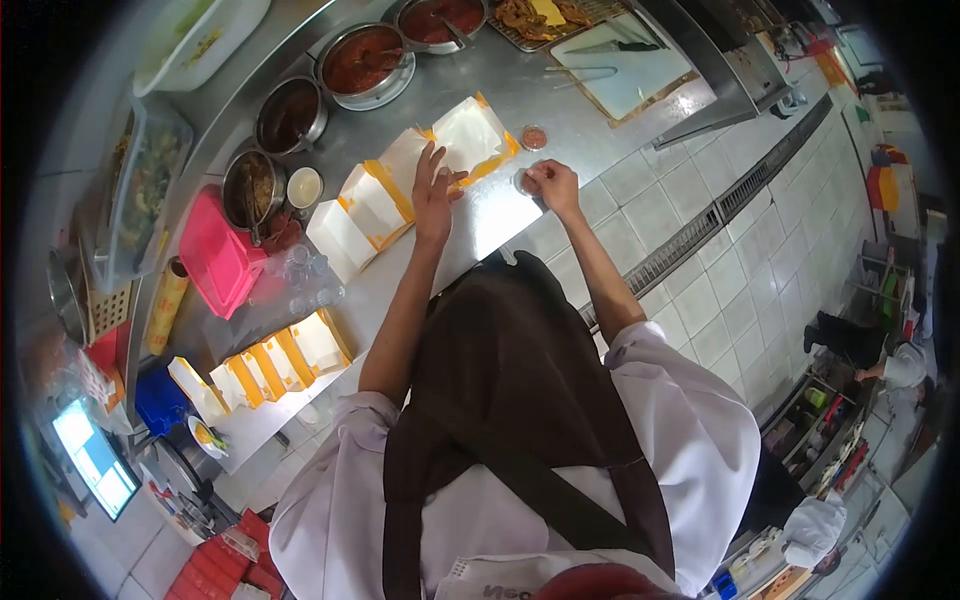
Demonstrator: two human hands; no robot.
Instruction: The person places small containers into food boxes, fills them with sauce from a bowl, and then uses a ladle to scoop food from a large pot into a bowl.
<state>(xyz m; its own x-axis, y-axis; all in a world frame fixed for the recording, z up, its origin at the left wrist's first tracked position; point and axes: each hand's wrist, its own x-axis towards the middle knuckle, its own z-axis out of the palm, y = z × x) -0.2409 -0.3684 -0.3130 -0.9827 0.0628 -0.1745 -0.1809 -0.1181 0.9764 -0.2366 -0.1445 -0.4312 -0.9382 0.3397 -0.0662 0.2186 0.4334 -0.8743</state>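
Dark letters on white cloth [462, 578], partly hidden, unclear; lit screen [95, 458], nothing legible.

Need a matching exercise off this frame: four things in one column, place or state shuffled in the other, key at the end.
Column 1
1. left hand
2. right hand
3. knife
4. screen

Column 2
A. lying on the board
B. lit, at the far left of the view
C. fingers spread, at the open boxes
D. fingers on a small cup near the counter edge

Pairs: 1-C, 2-D, 3-A, 4-B
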